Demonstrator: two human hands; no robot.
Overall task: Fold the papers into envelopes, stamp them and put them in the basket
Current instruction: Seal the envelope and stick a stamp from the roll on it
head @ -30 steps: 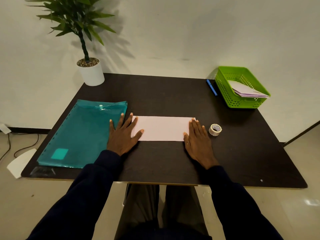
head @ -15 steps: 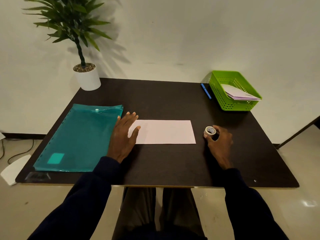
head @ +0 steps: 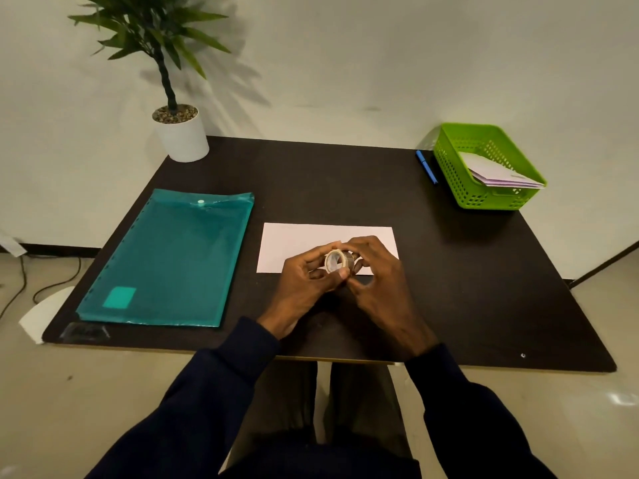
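Observation:
A folded pale pink paper [head: 297,242] lies flat on the middle of the dark table [head: 345,174]. Just above its near edge both hands hold a small roll of tape [head: 337,261]. My left hand [head: 304,281] pinches the roll from the left with thumb and fingers. My right hand [head: 377,278] curls round it from the right. At the far right corner stands a green basket [head: 453,174] holding folded envelopes [head: 498,174].
A teal plastic document folder [head: 169,257] lies at the left of the table. A potted plant [head: 179,133] stands at the far left corner. A blue pen [head: 427,167] lies beside the basket's left side. Cables run on the floor at the left.
My right hand left the paper, picked up the tape roll from the table at the right and brought it over the paper. My left hand lifted off the paper and joined it.

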